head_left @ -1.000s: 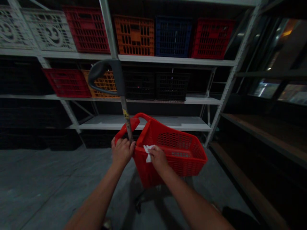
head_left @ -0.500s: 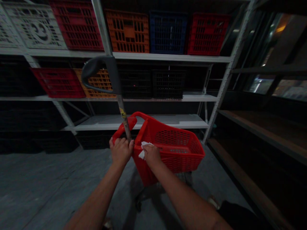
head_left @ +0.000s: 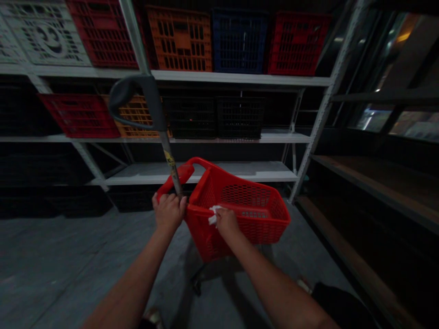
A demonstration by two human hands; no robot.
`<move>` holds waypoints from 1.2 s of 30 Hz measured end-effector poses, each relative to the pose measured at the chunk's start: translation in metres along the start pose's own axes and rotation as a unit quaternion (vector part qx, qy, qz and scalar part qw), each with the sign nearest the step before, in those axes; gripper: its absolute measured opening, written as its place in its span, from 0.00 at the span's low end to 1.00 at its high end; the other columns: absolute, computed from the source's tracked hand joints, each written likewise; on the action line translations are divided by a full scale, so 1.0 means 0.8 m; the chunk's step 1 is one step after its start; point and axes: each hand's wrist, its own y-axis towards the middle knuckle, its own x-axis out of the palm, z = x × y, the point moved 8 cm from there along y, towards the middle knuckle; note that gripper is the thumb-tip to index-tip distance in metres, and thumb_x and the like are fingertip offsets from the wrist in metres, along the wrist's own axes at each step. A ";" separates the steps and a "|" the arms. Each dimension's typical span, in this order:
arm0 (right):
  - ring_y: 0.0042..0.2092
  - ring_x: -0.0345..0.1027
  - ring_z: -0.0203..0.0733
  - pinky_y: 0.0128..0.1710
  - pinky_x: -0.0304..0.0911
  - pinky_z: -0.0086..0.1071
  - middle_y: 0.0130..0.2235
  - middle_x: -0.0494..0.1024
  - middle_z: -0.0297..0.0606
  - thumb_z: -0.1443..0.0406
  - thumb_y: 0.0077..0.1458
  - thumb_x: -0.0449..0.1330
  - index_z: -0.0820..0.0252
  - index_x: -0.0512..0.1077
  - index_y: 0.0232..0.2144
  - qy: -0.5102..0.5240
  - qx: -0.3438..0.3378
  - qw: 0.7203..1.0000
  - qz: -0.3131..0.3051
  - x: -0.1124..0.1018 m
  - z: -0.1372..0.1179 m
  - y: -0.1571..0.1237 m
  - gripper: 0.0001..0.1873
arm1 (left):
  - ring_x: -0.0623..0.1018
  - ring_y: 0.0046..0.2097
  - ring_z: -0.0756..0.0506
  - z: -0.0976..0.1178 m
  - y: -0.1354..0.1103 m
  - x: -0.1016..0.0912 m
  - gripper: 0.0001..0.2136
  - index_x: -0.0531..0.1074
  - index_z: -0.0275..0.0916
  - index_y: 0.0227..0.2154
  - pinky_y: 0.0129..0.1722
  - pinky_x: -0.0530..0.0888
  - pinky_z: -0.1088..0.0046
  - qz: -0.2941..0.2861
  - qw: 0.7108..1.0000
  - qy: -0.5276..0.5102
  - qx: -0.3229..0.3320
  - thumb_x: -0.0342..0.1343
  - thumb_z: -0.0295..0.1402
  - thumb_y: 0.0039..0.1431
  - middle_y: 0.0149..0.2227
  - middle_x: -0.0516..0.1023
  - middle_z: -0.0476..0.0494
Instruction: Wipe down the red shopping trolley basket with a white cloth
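Observation:
A red plastic shopping cart (head_left: 255,226) stands in front of me, its perforated basket pointing right. My left hand (head_left: 168,211) is closed around the near end of the cart's handle (head_left: 171,183), beside the foot of a grey pole. That pole (head_left: 174,176) rises at a tilt from the handle and ends in a dark grey loop grip (head_left: 156,103). On the basket's near rim, my right hand (head_left: 226,221) pinches a crumpled white cloth (head_left: 213,214) against the red plastic. Its fingertips are partly hidden behind the rim.
White metal shelving (head_left: 240,78) runs behind the cart, bearing orange (head_left: 180,40), blue (head_left: 240,42), red and black crates. Dark shelves (head_left: 373,183) with brownish boards close in on the right. A caster (head_left: 196,287) touches the grey floor (head_left: 68,265).
My right hand has slid the cloth rightward along the basket's near rim. The left hand keeps its grip; the cart and pole appear slightly further left in view.

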 end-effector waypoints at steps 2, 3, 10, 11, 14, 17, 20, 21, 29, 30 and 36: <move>0.41 0.69 0.41 0.44 0.61 0.32 0.38 0.77 0.42 0.72 0.46 0.56 0.62 0.74 0.35 0.012 -0.006 1.000 0.006 0.006 -0.007 0.001 0.13 | 0.67 0.37 0.42 0.000 0.001 0.000 0.16 0.73 0.39 0.26 0.52 0.51 0.53 -0.002 1.000 -0.001 0.000 0.41 0.38 0.56 0.28 0.73 0.43; 0.43 0.68 0.42 0.46 0.61 0.33 0.40 0.76 0.42 0.72 0.45 0.57 0.61 0.73 0.37 0.022 -0.010 1.000 0.009 0.007 -0.006 -0.001 0.15 | 0.67 0.37 0.42 -0.001 0.002 0.000 0.16 0.72 0.40 0.25 0.52 0.51 0.54 -0.002 1.000 -0.002 0.000 0.41 0.38 0.56 0.28 0.73 0.43; 0.41 0.68 0.40 0.44 0.62 0.33 0.38 0.75 0.41 0.76 0.46 0.51 0.61 0.73 0.33 0.057 0.000 0.997 0.045 -0.013 0.018 -0.012 0.15 | 0.67 0.36 0.42 -0.001 0.000 -0.002 0.16 0.72 0.40 0.24 0.52 0.52 0.55 0.007 1.000 -0.004 -0.007 0.41 0.40 0.56 0.27 0.72 0.44; 0.40 0.68 0.40 0.44 0.62 0.33 0.37 0.75 0.41 0.76 0.47 0.51 0.61 0.73 0.34 0.058 0.002 0.997 0.055 -0.018 0.016 -0.012 0.15 | 0.67 0.36 0.42 -0.001 0.000 -0.002 0.16 0.72 0.40 0.24 0.52 0.52 0.54 0.005 1.000 -0.008 -0.008 0.41 0.39 0.56 0.27 0.72 0.43; 0.40 0.68 0.39 0.43 0.61 0.32 0.38 0.75 0.39 0.75 0.48 0.50 0.60 0.71 0.37 0.074 -0.007 0.994 0.075 -0.023 -0.002 -0.005 0.16 | 0.67 0.37 0.42 0.000 -0.001 -0.002 0.16 0.72 0.39 0.24 0.52 0.51 0.54 0.001 1.000 -0.018 -0.013 0.41 0.39 0.56 0.28 0.73 0.43; 0.40 0.67 0.39 0.43 0.61 0.30 0.37 0.75 0.38 0.75 0.48 0.51 0.59 0.72 0.35 0.075 -0.045 0.995 0.053 -0.009 -0.031 0.011 0.14 | 0.67 0.37 0.42 0.000 -0.001 -0.003 0.17 0.72 0.40 0.24 0.52 0.51 0.55 0.003 1.000 -0.013 -0.013 0.41 0.39 0.56 0.28 0.73 0.43; 0.40 0.67 0.38 0.44 0.60 0.29 0.36 0.76 0.39 0.75 0.48 0.53 0.61 0.73 0.30 0.066 -0.074 0.995 0.034 0.008 -0.047 0.023 0.11 | 0.68 0.37 0.42 -0.001 -0.001 -0.003 0.17 0.73 0.40 0.25 0.52 0.51 0.55 0.000 1.000 -0.007 -0.011 0.41 0.40 0.57 0.28 0.73 0.43; 0.40 0.67 0.38 0.44 0.60 0.28 0.36 0.76 0.39 0.75 0.48 0.53 0.62 0.74 0.30 0.062 -0.075 0.995 0.029 0.011 -0.045 0.025 0.11 | 0.68 0.37 0.42 -0.002 -0.001 -0.003 0.17 0.73 0.39 0.25 0.53 0.51 0.55 -0.004 1.000 -0.006 -0.009 0.41 0.40 0.57 0.28 0.73 0.43; 0.37 0.68 0.38 0.39 0.60 0.28 0.33 0.76 0.41 0.76 0.47 0.53 0.63 0.73 0.30 -0.034 -0.017 0.999 0.002 -0.018 0.033 -0.017 0.11 | 0.68 0.38 0.42 -0.007 0.000 0.002 0.17 0.73 0.37 0.26 0.53 0.52 0.55 0.001 1.000 -0.009 -0.003 0.42 0.40 0.57 0.28 0.73 0.43; 0.36 0.68 0.38 0.38 0.60 0.28 0.33 0.76 0.41 0.76 0.47 0.53 0.63 0.73 0.30 -0.048 0.002 0.999 0.001 -0.021 0.037 -0.019 0.11 | 0.68 0.38 0.42 -0.006 0.000 0.002 0.17 0.73 0.37 0.26 0.53 0.51 0.55 0.004 1.000 -0.011 -0.007 0.42 0.40 0.57 0.28 0.73 0.43; 0.34 0.68 0.38 0.35 0.59 0.26 0.32 0.76 0.41 0.71 0.48 0.56 0.63 0.73 0.29 -0.018 0.009 1.000 -0.005 0.001 -0.012 0.005 0.06 | 0.67 0.37 0.42 0.000 -0.002 -0.001 0.16 0.73 0.38 0.25 0.52 0.52 0.53 0.013 1.000 -0.016 -0.016 0.42 0.39 0.56 0.27 0.73 0.43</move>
